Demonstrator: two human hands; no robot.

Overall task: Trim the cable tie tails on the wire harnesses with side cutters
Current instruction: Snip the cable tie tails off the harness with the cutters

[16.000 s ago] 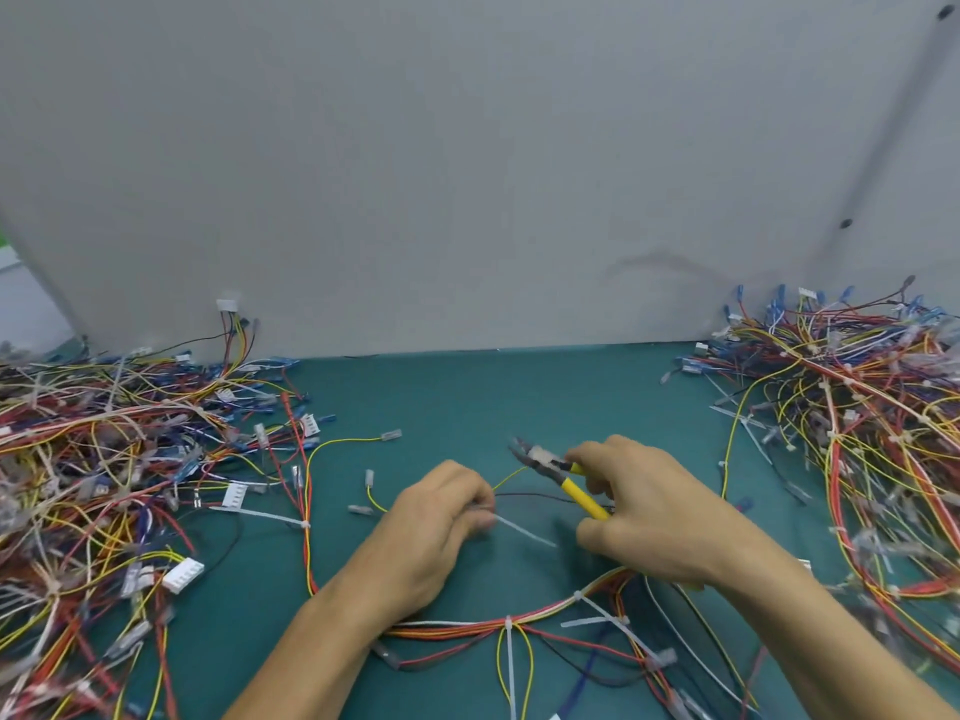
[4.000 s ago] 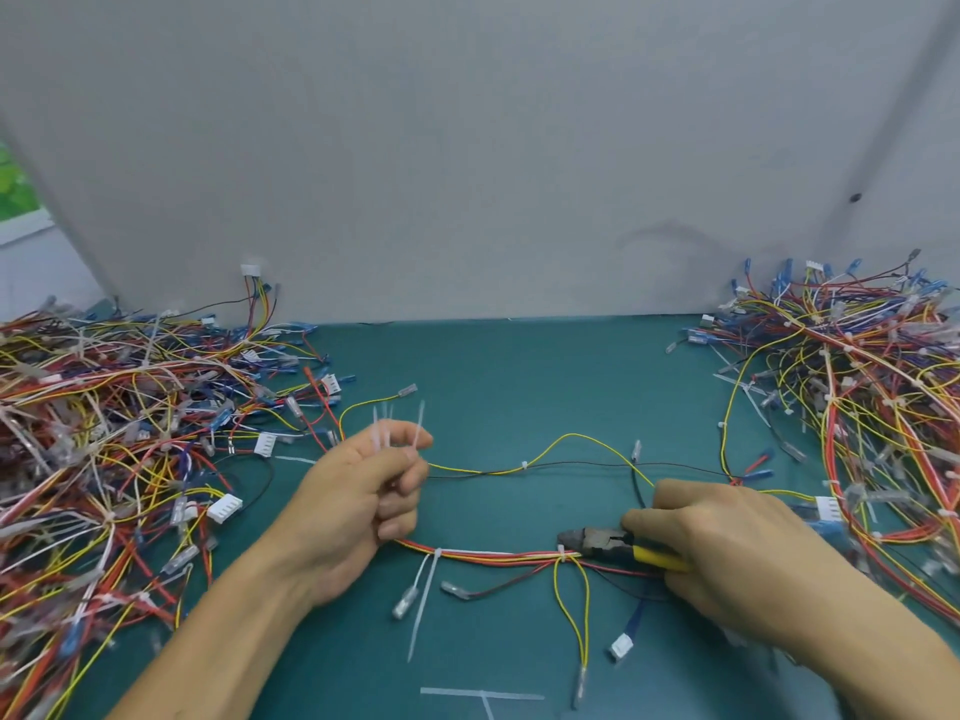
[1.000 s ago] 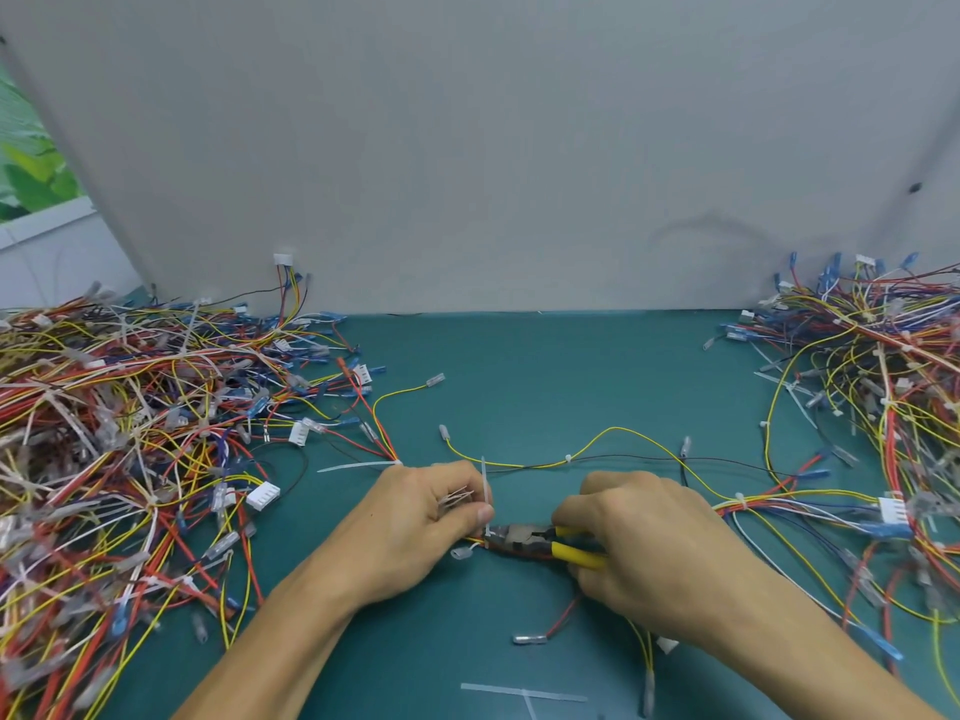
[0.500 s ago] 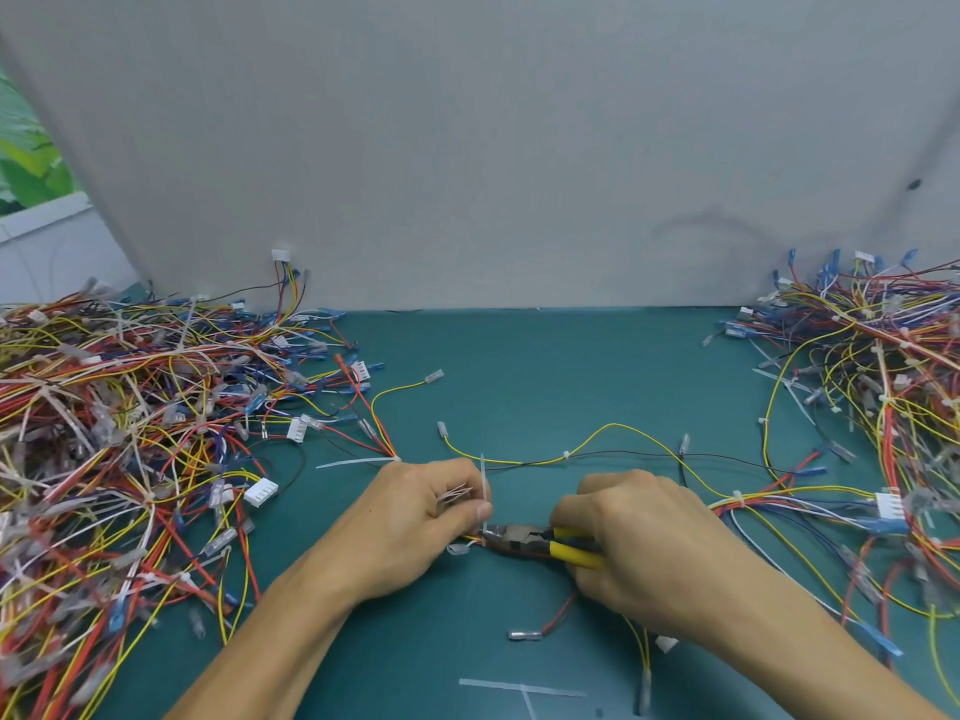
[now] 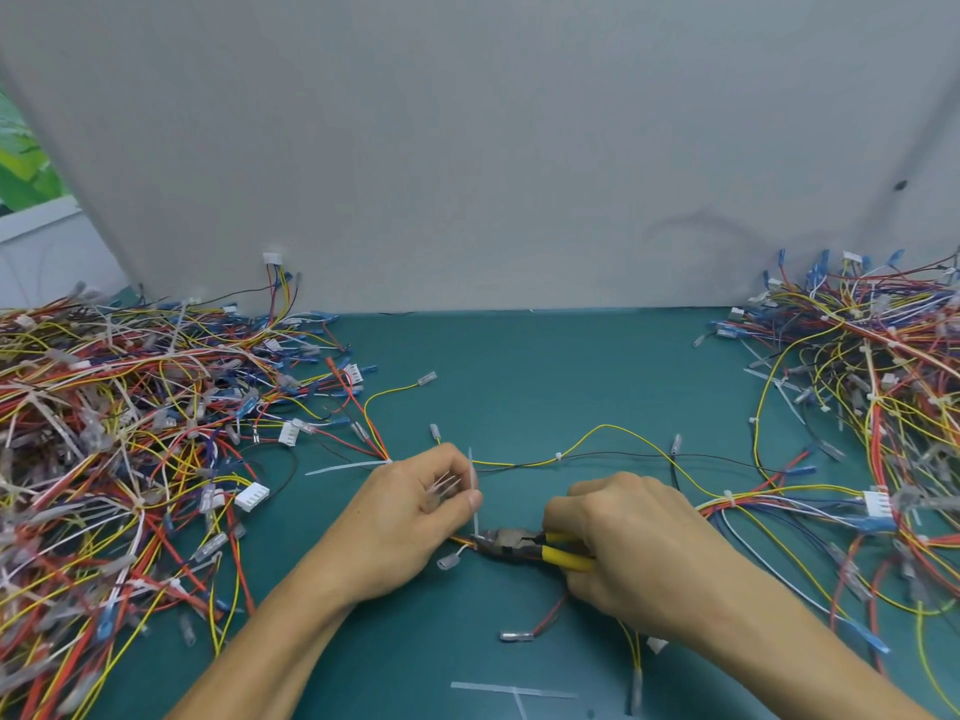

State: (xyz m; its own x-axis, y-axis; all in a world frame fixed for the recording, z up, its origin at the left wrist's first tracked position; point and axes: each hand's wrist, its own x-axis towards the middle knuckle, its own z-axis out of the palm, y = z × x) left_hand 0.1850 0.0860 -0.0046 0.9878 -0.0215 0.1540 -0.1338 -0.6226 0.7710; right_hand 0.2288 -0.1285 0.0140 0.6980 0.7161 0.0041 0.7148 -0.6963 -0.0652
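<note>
The cable tie tail (image 5: 475, 522) is standing upright mid-worktop (image 5: 545, 376), with the left hand (image 5: 410, 517) pinching it taut in its grip. The side cutters (image 5: 506, 543) are nosing in at its base on the wire harness (image 5: 748, 504), and the right hand (image 5: 628, 543) is wrapping the yellow handles. Best to snip flush to the tie head, clear of the wires.

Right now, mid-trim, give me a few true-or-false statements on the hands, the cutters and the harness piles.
The right hand holds the yellow-handled side cutters. True.
The cutters' nose points right. False: it points left, at the base of the white cable tie tail.
The left hand pinches that tail upright. True.
Tangled wire harnesses lie only on the left. False: a left pile and a right pile flank the teal mat.
</note>
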